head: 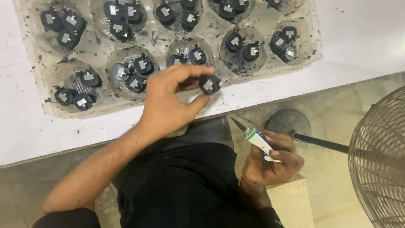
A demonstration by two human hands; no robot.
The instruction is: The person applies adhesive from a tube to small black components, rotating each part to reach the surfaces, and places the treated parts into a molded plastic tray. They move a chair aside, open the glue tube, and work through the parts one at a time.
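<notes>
The left hand (166, 101) pinches a small black part (209, 83) by its sides, just over the near edge of the clear tray (105, 107) on the white counter (25, 126); it looks light, hard and easy to drop. The right hand (272, 162) grips a white glue tube (257, 141), below the tray. More black parts (135, 71) fill the tray's cups, and a fan (379, 160) stands to the right of it.

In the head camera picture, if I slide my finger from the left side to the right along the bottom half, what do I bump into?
Left hand → small black part pinched in its fingers → white tube with a green band → right hand holding the tube → round dark fan base → wire fan guard.
</notes>
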